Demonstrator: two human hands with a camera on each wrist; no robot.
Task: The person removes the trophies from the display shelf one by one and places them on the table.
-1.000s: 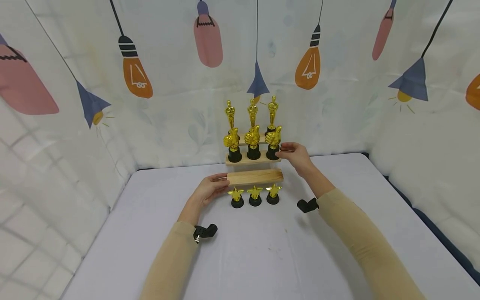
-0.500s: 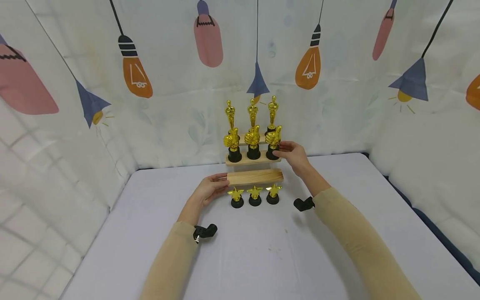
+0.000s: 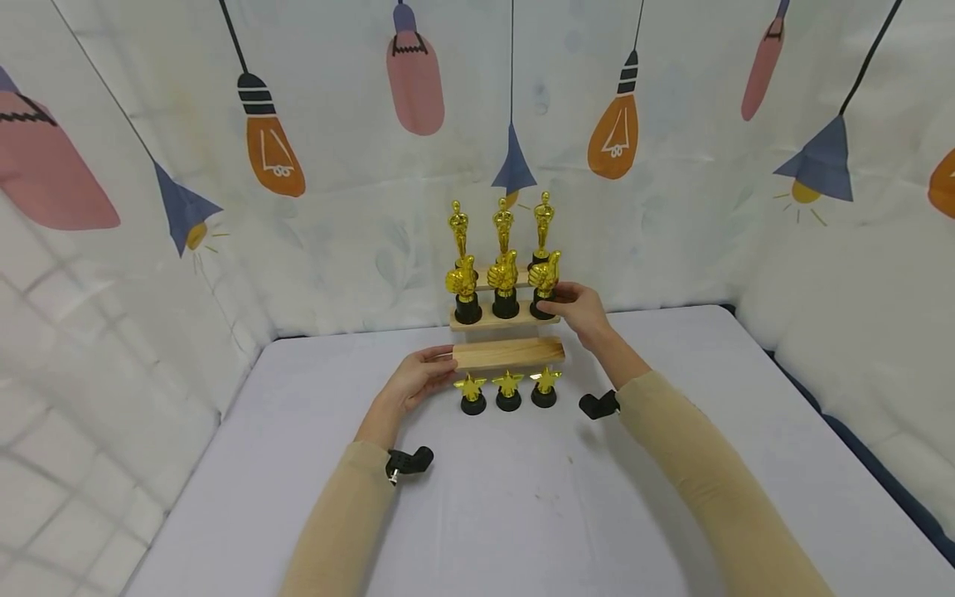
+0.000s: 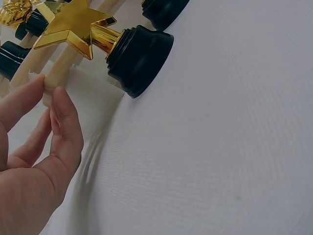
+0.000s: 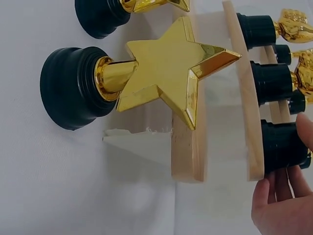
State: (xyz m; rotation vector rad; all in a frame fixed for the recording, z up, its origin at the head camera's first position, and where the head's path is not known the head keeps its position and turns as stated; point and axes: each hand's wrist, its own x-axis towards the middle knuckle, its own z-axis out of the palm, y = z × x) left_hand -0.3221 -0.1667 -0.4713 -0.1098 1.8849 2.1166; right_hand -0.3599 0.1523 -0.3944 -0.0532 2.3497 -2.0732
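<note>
A stepped rack carries gold trophies on black bases. My left hand (image 3: 409, 377) pinches the left end of the lowest wooden board (image 3: 509, 354); in the left wrist view its thumb and fingers grip the board's end (image 4: 57, 73). My right hand (image 3: 585, 313) holds the black base of the rightmost thumbs-up trophy (image 3: 546, 271), on the middle step. From the right wrist, that base (image 5: 282, 144) lies between thumb and fingers, against the pale board. Two other thumbs-up trophies stand to its left, including the middle one (image 3: 503, 272). Nothing stands on the lowest board.
Figure statuettes (image 3: 503, 224) stand in a row on the top step. Three star trophies, one at the right (image 3: 545, 391), stand on the white table (image 3: 492, 506) before the rack. A patterned cloth (image 3: 336, 232) hangs close behind.
My right hand has shifted slightly left, and its fingers are further round the base of the right thumbs-up trophy. My left hand stays on the board's end.
</note>
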